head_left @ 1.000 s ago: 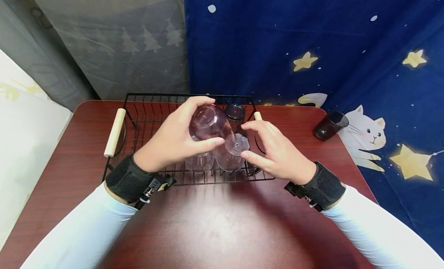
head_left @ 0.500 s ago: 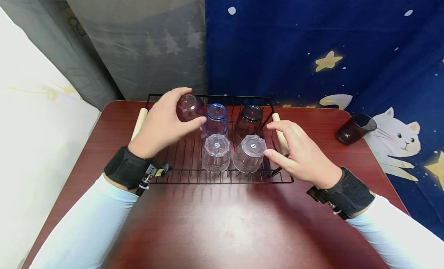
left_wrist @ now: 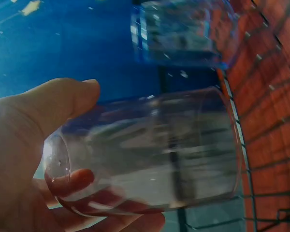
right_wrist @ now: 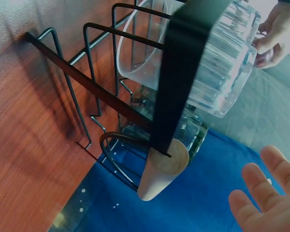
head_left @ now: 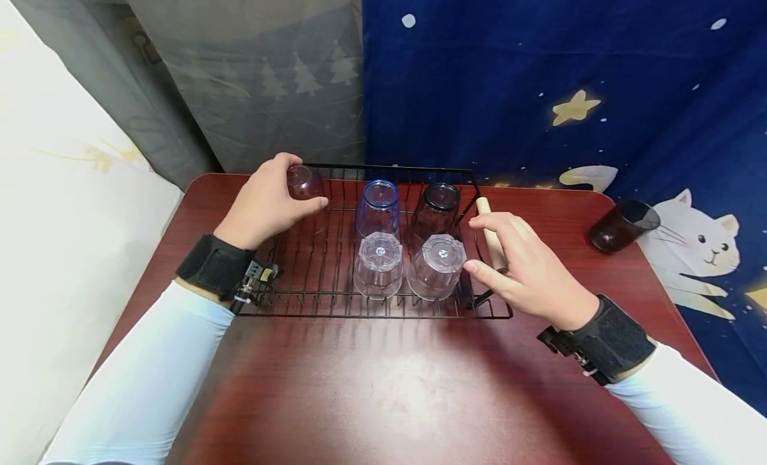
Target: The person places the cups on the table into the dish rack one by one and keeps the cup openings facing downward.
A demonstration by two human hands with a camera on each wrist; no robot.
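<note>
My left hand (head_left: 263, 202) grips a clear purplish glass (head_left: 304, 183) round its base end, thumb on one side and fingers on the other. Turned mouth down, the glass is at the back left of a black wire rack (head_left: 335, 316); in the left wrist view its rim (left_wrist: 234, 150) is close to the wires, and I cannot tell whether it touches. My right hand (head_left: 530, 272) holds nothing, fingers loosely spread beside the rack's wooden handle (head_left: 493, 242). Its thumb tip is close to a clear faceted glass (head_left: 436, 268). The left handle is hidden behind my left hand and arm.
Also upside down in the rack are another clear faceted glass (head_left: 379, 268), a blue-tinted glass (head_left: 379, 208) and a dark glass (head_left: 440, 208). A dark tumbler (head_left: 623, 226) is at the table's right edge. Curtains (head_left: 509, 85) hang behind the reddish-brown table (head_left: 383, 385).
My left hand has carried the purplish glass leftward, from over the other glasses to the rack's back left. The head view has shifted, and the right hand stays beside the rack's right end.
</note>
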